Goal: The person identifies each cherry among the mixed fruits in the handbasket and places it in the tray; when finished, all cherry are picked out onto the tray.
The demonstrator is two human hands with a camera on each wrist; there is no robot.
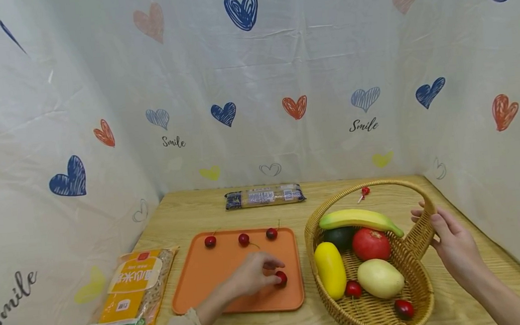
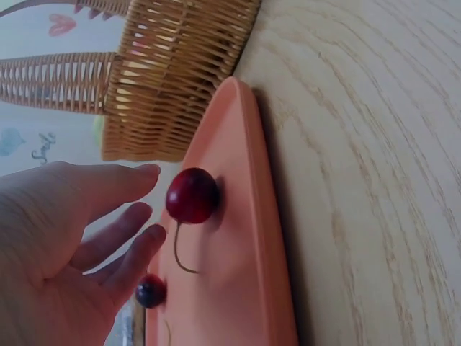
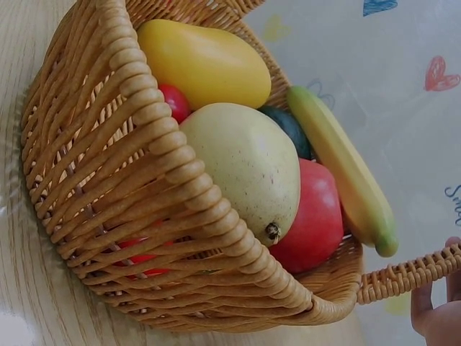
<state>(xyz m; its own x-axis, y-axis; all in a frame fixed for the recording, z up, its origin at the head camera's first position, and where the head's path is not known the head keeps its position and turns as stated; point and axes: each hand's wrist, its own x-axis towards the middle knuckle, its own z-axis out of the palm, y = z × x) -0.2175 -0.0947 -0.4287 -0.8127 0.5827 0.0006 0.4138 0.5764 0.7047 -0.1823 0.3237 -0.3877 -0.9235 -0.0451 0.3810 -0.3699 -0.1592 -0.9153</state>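
Over the right part of an orange tray point(image 1: 200, 282), my left hand point(image 1: 252, 276) reaches down beside a dark red cherry point(image 1: 282, 280). In the left wrist view the thumb and fingers are spread just short of that cherry point(image 2: 192, 195), whose stem lies on the tray. Three more cherries sit along the tray's far side, one of them a cherry point(image 1: 244, 239) in the middle. My right hand point(image 1: 458, 247) grips the handle point(image 1: 423, 231) of a wicker basket point(image 3: 94, 180). Inside are a banana point(image 1: 359, 218), a yellow mango point(image 1: 331, 271), a red pomegranate point(image 1: 371, 244), a pale yellow-green fruit point(image 1: 381, 278), a dark green fruit point(image 1: 339, 238) and two cherries.
To the left of the tray lies an orange bag of grain point(image 1: 130, 292). A long clear-and-blue packet point(image 1: 264, 196) lies at the back of the wooden table point(image 1: 191, 212). Behind the basket handle is a red lollipop point(image 1: 364, 191). Heart-printed curtains enclose the table.
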